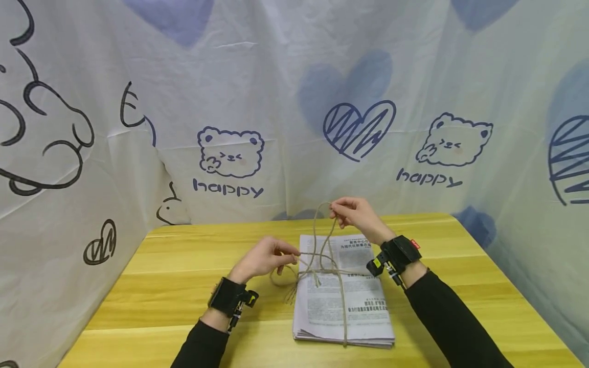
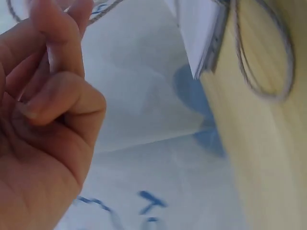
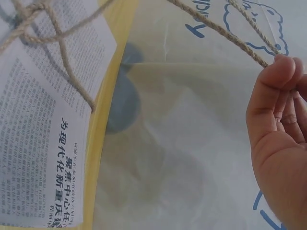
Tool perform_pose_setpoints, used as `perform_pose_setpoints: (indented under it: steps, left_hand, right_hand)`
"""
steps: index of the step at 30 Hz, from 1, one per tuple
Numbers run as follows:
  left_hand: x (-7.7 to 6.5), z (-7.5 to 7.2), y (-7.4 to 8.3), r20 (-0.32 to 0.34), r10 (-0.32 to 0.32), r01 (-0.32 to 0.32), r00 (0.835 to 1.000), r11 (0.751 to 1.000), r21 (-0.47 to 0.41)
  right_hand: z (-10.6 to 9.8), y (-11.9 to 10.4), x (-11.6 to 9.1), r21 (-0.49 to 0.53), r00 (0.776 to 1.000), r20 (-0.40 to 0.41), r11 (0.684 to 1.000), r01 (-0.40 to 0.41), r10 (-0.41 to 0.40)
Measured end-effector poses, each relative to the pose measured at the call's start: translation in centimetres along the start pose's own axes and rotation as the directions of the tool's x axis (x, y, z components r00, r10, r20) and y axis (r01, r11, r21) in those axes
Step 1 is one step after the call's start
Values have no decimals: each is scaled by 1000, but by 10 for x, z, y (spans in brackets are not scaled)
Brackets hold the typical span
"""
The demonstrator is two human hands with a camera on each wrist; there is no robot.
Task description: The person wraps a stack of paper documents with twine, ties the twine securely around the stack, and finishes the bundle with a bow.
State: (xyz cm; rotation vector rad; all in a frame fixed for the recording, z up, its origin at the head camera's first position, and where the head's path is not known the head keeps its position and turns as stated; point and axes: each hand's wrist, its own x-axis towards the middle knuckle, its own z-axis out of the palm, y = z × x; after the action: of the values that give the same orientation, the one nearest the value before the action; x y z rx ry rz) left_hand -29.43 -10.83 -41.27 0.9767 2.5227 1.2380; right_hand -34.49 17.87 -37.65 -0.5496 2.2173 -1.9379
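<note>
A stack of newspapers (image 1: 349, 306) lies on the table with twine (image 1: 342, 296) running across it both ways and crossing near its middle. Above the stack's far edge, my right hand (image 1: 356, 217) pinches a raised loop of the twine between thumb and fingertips. The right wrist view shows two strands of twine (image 3: 216, 26) meeting at that pinch. At the stack's left side, my left hand (image 1: 267, 258) pinches another length of twine, which leads over the papers. In the left wrist view, its fingers (image 2: 62, 91) are curled, and a slack twine loop (image 2: 288, 62) hangs beside the stack.
The yellow wood-grain table (image 1: 184, 286) extends to both sides of the stack. Frayed twine ends (image 1: 292, 294) lie by the stack's left edge. A white printed cloth (image 1: 285, 102) hangs behind the table and along its sides.
</note>
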Motion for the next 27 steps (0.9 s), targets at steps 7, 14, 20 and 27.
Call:
perform_pose_setpoints:
  steps: [7, 14, 20, 27]
  left_hand:
    - [20, 38, 28, -4, 168, -136, 986, 815, 563]
    - [37, 74, 42, -47, 125, -57, 991, 712, 700]
    - [40, 78, 40, 6, 142, -120, 990, 816, 565]
    - [36, 51, 38, -91, 149, -97, 985, 900, 425]
  right_hand:
    - [2, -4, 1, -41, 1000, 19, 999, -9, 9]
    - [4, -7, 1, -59, 999, 46, 998, -8, 10]
    - [5, -7, 0, -72, 999, 52, 997, -3, 7]
    - [2, -2, -3, -90, 997, 76, 996, 10, -3]
